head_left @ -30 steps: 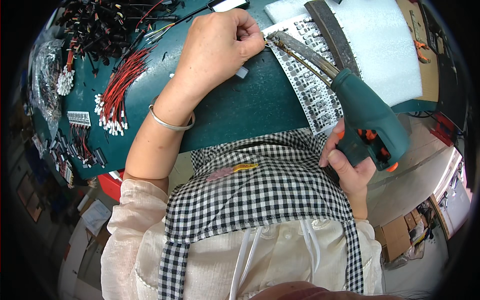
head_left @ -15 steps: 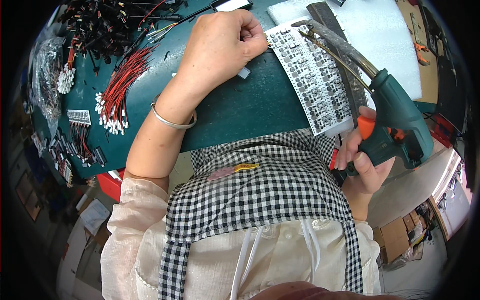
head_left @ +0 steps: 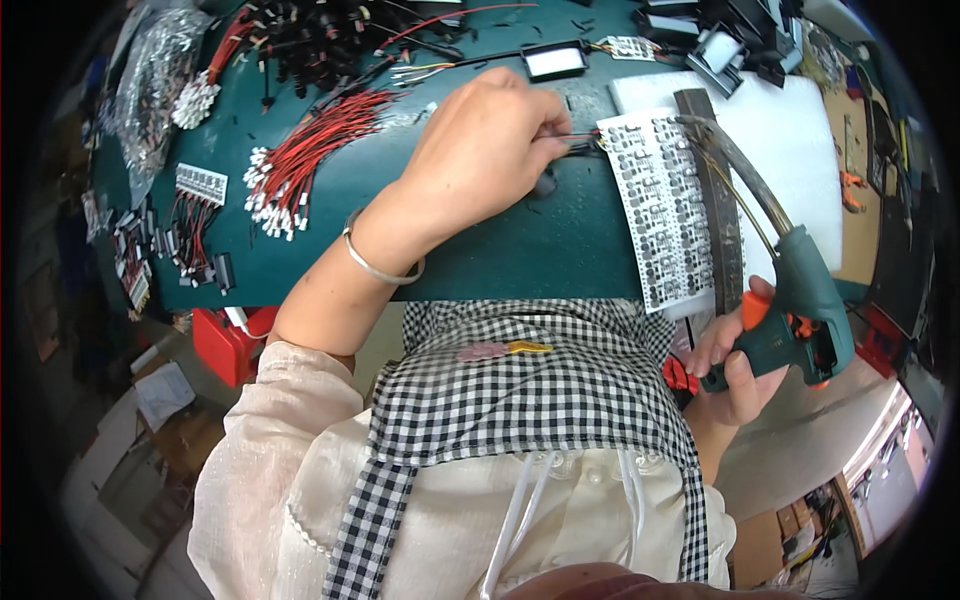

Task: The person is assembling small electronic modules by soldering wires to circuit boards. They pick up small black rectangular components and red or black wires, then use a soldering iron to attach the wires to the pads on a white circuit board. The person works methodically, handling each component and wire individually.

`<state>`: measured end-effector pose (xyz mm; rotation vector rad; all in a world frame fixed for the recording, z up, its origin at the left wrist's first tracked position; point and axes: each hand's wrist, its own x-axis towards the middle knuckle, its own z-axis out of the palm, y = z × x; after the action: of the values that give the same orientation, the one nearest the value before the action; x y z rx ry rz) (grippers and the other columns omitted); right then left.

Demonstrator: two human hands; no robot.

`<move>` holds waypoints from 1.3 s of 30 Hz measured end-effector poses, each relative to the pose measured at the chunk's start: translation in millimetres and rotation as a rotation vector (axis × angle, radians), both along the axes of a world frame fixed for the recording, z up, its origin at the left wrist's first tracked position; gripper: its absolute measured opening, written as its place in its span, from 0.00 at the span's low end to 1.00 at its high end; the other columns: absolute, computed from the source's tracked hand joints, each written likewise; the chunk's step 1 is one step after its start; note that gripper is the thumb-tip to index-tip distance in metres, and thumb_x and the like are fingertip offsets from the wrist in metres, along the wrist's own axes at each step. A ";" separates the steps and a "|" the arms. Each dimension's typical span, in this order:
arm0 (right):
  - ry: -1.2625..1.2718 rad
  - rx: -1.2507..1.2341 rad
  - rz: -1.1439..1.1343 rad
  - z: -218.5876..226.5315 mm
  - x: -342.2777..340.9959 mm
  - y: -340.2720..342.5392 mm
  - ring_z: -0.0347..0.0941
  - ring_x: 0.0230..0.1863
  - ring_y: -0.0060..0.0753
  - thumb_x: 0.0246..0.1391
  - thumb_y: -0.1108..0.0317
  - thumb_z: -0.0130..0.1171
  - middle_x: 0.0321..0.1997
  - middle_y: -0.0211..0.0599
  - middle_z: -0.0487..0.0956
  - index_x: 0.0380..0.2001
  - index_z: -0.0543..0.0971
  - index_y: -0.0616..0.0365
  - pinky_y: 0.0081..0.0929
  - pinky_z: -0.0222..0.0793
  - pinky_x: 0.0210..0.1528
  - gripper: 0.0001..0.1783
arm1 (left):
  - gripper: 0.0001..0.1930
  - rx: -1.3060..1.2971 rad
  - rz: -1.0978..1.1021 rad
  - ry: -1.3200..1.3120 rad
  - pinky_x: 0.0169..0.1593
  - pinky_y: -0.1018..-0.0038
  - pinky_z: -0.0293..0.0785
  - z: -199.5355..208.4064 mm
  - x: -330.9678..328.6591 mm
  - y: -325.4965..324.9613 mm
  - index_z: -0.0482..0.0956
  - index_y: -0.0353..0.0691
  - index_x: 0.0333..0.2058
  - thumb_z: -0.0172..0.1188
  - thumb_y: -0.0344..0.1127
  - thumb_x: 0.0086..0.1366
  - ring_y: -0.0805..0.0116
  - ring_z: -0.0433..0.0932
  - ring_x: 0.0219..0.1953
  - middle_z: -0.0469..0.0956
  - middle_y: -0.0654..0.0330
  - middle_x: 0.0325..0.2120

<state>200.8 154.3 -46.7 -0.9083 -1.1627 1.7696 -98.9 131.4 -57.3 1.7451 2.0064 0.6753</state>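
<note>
My left hand point(head_left: 490, 145) is closed in a pinch at the far left corner of a white circuit board panel point(head_left: 648, 215). From its fingertips thin red and black wires point(head_left: 582, 137) run to the panel's edge. My right hand point(head_left: 742, 378) is wrapped round the handle of a green soldering gun point(head_left: 790, 285) with an orange trigger. The gun's long metal barrel and a thin feed tube reach forward, and the tip is by the panel's far right corner. A dark metal bar point(head_left: 730, 235) lies along the panel's right side.
White foam sheet point(head_left: 800, 165) lies under the bar. Red-and-black wires point(head_left: 320, 150) with white connectors lie in a bundle at left, near a plastic bag point(head_left: 160, 85). Black cables point(head_left: 320, 45) heap up at the back. Dark rectangular housings point(head_left: 715, 55) stand back right.
The view has shifted, showing more of the table's back. My left hand has drawn slightly left from the panel, exposing the wires. The soldering gun's tip has moved right across the panel.
</note>
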 end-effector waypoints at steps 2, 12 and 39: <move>0.033 0.018 0.020 -3.5 4.6 2.2 0.66 0.15 0.26 0.46 0.69 0.64 0.22 0.38 0.70 0.57 0.57 0.79 0.20 0.68 0.17 0.40 | 0.08 -0.033 -0.009 0.099 0.36 0.73 0.74 0.4 -8.1 -16.2 0.82 0.36 0.33 0.66 0.29 0.53 0.63 0.79 0.30 0.80 0.56 0.28; 0.062 0.063 0.020 0.9 -0.7 3.6 0.66 0.15 0.25 0.47 0.68 0.64 0.21 0.38 0.69 0.57 0.58 0.78 0.20 0.68 0.17 0.39 | 0.07 0.122 0.219 0.076 0.37 0.75 0.73 9.9 -54.4 -31.1 0.82 0.35 0.33 0.66 0.27 0.53 0.68 0.78 0.29 0.81 0.58 0.28; -0.108 0.135 -0.001 1.2 -25.0 -1.4 0.73 0.24 0.27 0.43 0.70 0.68 0.29 0.41 0.78 0.60 0.60 0.72 0.21 0.71 0.28 0.42 | 0.10 0.252 0.106 -1.685 0.33 0.77 0.77 4.0 -2.4 -50.5 0.67 0.38 0.33 0.61 0.23 0.60 0.63 0.79 0.32 0.78 0.48 0.37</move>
<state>175.8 152.9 -45.5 -0.9325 -1.3333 1.6364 -101.3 81.0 -53.4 0.5110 0.7623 1.6607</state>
